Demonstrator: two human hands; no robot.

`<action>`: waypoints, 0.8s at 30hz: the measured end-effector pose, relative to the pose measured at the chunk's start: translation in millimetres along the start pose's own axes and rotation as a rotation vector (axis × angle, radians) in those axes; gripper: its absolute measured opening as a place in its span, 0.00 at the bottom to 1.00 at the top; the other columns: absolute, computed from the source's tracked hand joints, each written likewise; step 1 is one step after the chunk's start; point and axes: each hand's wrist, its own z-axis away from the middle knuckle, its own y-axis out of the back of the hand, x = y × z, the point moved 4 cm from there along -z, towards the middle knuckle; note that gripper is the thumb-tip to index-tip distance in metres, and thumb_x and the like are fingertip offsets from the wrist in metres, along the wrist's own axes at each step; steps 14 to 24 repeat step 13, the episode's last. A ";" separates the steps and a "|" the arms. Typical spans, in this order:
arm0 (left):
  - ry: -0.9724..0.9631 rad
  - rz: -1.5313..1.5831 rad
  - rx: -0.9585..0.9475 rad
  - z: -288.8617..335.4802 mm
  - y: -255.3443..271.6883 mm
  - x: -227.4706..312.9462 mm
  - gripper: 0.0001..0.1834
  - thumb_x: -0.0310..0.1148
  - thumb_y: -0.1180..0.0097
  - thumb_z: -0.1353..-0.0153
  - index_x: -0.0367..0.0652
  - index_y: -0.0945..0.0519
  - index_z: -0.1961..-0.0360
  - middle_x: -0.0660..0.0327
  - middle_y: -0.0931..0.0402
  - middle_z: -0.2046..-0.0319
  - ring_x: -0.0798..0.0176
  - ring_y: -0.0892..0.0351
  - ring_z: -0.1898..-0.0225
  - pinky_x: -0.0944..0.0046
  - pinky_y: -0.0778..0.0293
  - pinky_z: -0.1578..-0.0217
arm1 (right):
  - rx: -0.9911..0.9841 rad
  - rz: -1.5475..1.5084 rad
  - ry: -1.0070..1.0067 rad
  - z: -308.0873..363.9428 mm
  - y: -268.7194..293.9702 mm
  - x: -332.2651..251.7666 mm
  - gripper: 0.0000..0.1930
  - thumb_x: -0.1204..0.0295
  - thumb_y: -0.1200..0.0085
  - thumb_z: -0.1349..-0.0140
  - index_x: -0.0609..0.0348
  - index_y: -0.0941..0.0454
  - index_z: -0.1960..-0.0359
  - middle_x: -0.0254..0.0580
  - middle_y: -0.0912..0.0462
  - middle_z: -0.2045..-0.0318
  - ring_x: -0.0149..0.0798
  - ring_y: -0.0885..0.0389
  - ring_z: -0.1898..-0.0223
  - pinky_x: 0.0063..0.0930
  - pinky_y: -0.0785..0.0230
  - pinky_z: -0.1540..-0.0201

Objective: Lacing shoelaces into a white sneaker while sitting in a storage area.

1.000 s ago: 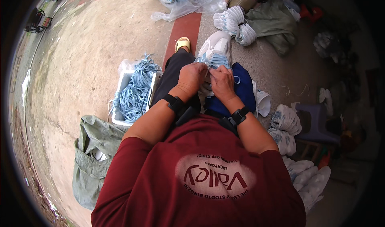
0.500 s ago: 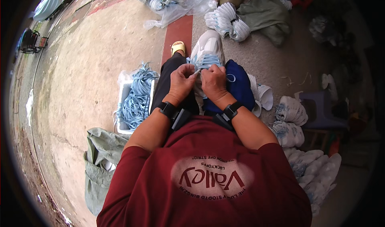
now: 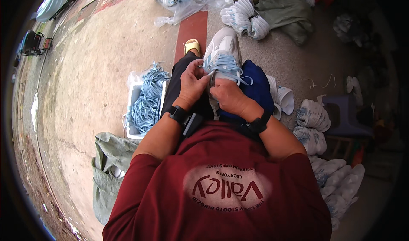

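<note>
Fingers of my left hand (image 3: pixel 192 80) pinch a blue lace (image 3: pixel 211 72) on the shoe (image 3: pixel 223 49); my right hand (image 3: pixel 228 95) clamps the shoe's heel end.

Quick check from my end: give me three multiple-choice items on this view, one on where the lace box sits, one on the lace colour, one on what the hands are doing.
1. Where is the white box of laces?
A. on the person's left
B. on the person's right
C. on the stool

2. What colour are the laces on the shoe?
A. red
B. light blue
C. black

3. What is the left hand doing?
A. hanging free
B. pinching a lace end
C. resting in the box

Answers: 1 A, it lies beside the left leg. 2 B, they match the box's bundle. 3 B, its fingers grip a lace while the right hand steadies the shoe.
</note>
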 end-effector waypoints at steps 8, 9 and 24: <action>-0.022 0.106 -0.027 -3.7 -3.0 -3.1 0.29 0.20 0.41 0.55 0.37 0.33 0.49 0.64 0.25 0.70 0.73 0.26 0.68 0.74 0.29 0.65 | -0.001 -0.155 -0.066 41.0 4.3 4.1 0.06 0.76 0.46 0.57 0.60 0.27 0.74 0.50 0.28 0.72 0.50 0.27 0.71 0.40 0.32 0.67; 0.039 0.227 -0.071 -3.4 -4.1 -5.1 0.29 0.20 0.41 0.54 0.37 0.34 0.49 0.64 0.25 0.70 0.73 0.26 0.67 0.74 0.29 0.64 | -0.012 -0.092 -0.084 40.5 -1.3 4.9 0.08 0.76 0.45 0.56 0.59 0.27 0.71 0.50 0.28 0.70 0.50 0.27 0.70 0.39 0.32 0.67; 0.173 0.500 -0.217 -3.2 -8.1 -7.2 0.29 0.22 0.43 0.50 0.42 0.36 0.45 0.64 0.25 0.68 0.70 0.25 0.66 0.75 0.30 0.59 | -0.135 0.281 -0.032 41.9 -38.6 9.1 0.12 0.72 0.42 0.56 0.56 0.25 0.67 0.48 0.27 0.67 0.48 0.28 0.61 0.39 0.33 0.61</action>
